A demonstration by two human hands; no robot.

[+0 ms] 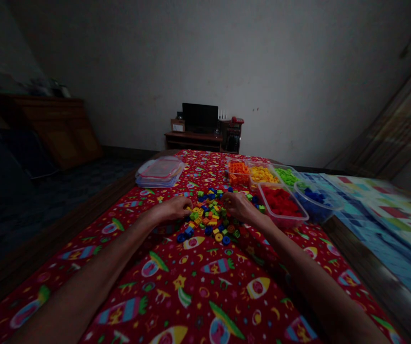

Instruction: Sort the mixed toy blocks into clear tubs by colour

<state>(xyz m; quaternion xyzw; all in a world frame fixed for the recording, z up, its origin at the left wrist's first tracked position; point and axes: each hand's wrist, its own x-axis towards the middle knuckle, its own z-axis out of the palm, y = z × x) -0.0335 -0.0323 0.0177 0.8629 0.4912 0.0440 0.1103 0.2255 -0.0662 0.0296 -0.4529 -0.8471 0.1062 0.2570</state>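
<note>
"Where's the brick pile (pixel 213 221)?"
"On the red cloth (pixel 169 296), between the two hands."
"And how are they?"
"The left hand (pixel 176 208) is at the pile's left edge, the right hand (pixel 240 205) at its far right side, fingers curled narrow on both. Can't tell whether either grips a brick."
"Anything beside the pile?"
"To its right, the red-piece box (pixel 288 221) and blue-piece bowl (pixel 325 213); beyond its left side, stacked lids (pixel 160 169)."
</note>
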